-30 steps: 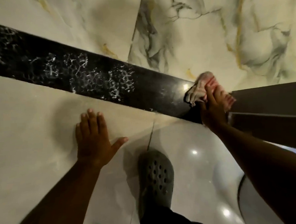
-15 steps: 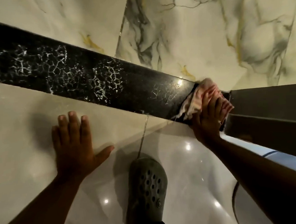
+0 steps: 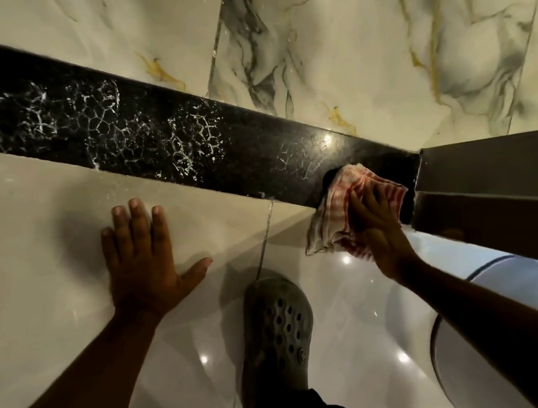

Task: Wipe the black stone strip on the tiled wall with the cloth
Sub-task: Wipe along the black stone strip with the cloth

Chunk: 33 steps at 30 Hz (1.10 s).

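Head cam looks down a tiled wall, and the black strip (image 3: 196, 145) runs long across the frame, from the upper left edge sloping down to the right, where it butts up against a dark grey panel (image 3: 490, 161). It's a glossy black band with white crackled residue in web-like patches over the left and middle stretch, plus a fainter patch nearer the right end. A light glints off it close to that end too.

Sitting on the strip's right end is the cloth (image 3: 340, 212), white with red stripes, bunched up and draping off the lower edge of the strip onto the pale tile (image 3: 45, 246) below. The right hand (image 3: 378, 226) lies flat on top of the cloth, fingers spread and pressing it against the wall rather than curled around it. The left hand (image 3: 143, 260) is well apart from it, empty, palm flat on the pale tile under the strip with fingers together and the thumb sticking out.

Above the strip is marbled tile (image 3: 363, 58) with grey and gold veins. Down below, between both arms, there's a grey clog (image 3: 277, 334) with holes on a shiny floor, and a white rounded fixture (image 3: 490, 289) at lower right, can't tell what it is.
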Motion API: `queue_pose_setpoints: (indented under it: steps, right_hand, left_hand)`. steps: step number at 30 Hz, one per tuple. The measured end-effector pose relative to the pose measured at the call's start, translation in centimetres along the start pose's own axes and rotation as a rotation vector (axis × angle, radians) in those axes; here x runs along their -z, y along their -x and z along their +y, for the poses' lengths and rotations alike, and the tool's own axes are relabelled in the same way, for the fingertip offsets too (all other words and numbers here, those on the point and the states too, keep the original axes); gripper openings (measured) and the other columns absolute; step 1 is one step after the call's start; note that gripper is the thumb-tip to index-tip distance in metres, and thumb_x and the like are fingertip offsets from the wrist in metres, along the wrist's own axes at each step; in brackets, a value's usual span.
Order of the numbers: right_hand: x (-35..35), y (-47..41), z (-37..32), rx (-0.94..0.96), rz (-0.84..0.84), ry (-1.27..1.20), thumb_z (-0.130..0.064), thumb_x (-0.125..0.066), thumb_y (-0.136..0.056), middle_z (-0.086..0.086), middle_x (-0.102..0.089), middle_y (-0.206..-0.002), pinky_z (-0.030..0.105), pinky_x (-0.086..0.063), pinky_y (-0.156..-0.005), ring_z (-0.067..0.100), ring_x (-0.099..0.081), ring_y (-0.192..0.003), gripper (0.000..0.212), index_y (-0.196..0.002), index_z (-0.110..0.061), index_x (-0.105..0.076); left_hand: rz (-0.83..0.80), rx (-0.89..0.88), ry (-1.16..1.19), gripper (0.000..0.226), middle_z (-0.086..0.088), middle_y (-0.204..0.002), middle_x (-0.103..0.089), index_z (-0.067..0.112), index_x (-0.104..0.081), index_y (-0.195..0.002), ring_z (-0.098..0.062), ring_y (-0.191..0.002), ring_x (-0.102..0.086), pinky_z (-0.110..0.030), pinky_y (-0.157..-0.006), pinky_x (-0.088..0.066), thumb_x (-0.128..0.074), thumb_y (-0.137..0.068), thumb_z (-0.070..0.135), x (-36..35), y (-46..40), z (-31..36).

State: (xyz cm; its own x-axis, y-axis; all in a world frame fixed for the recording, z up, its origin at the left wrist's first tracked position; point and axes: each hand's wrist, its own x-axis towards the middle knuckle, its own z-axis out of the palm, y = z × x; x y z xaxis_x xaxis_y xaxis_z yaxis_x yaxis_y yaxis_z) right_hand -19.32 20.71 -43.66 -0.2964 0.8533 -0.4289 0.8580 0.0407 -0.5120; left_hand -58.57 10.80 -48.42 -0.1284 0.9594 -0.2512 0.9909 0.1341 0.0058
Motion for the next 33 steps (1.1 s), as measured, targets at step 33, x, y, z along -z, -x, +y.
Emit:
queue_pose_setpoints:
  steps: [33]
  right_hand:
    - [-1.2,-5.9,0.1,-0.378,0.349,0.357,-0.047,-0.026,-0.102,0.020,-0.006,-0.166,0.040,0.018,-0.120,0.038,-0.001,-0.153,0.067,-0.159,-0.014,-0.011]
  left_hand:
    - [0.033,-0.061,0.017,0.110,-0.025,-0.168,-0.007,0.008,-0.004,-0.162,-0.042,-0.157,0.001,-0.060,-0.123,0.002,-0.030,-0.083,0.081,0.0,-0.2,-0.5]
